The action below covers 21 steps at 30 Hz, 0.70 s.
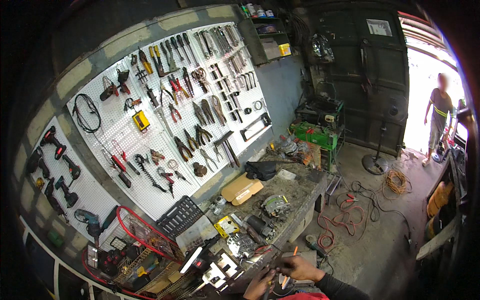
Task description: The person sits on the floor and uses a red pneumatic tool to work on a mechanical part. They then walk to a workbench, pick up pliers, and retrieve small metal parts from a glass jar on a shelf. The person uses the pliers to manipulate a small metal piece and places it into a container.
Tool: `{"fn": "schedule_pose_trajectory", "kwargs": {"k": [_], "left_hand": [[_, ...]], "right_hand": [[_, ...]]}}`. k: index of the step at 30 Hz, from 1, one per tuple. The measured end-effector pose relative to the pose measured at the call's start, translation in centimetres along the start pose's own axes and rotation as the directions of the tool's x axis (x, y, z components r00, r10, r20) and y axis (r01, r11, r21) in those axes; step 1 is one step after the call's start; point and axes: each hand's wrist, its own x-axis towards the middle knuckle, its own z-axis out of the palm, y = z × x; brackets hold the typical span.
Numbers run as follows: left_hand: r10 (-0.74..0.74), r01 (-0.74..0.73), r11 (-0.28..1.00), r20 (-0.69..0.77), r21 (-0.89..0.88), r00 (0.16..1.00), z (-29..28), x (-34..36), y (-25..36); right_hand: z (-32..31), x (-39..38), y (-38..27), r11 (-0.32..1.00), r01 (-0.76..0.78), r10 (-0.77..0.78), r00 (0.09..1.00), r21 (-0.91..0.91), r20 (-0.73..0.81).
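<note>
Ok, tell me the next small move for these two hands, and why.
I'd probably steady the left hand and ease the right hand slightly away from it. The two are close together, and whatever lies between them is too dark to make out. An orange stick shows just above the right hand, so moving slowly seems wise.

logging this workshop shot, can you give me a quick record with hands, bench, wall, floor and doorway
left hand: near the lower edge, fingers bent; grip unclear
right hand: close to the left; orange stick-like thing shows beside it; grip unclear
bench: cardboard box, black cloth-like bundle, assorted tools
wall: white pegboard hung with pliers and other hand tools
floor: coiled orange cable, red cable
doorway: bright, one person there
</note>
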Motion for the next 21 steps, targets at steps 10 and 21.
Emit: {"fn": "schedule_pose_trajectory", "kwargs": {"k": [10, 21], "left_hand": [[-0.2, 0.109, 0.978, 0.632, 0.18, 0.748, -1.6, -0.2, -1.9], [-0.361, 0.046, 0.926, 0.841, 0.375, 0.403, 1.7, -6.5, -12.1]], "right_hand": [[8.5, -9.5, -5.3, 0.963, -0.239, 0.135, 0.83, -0.127, -0.541], [18.5, -22.3, -8.7, 0.782, -0.621, 0.217, 0.343, -0.048, -0.914]]}}
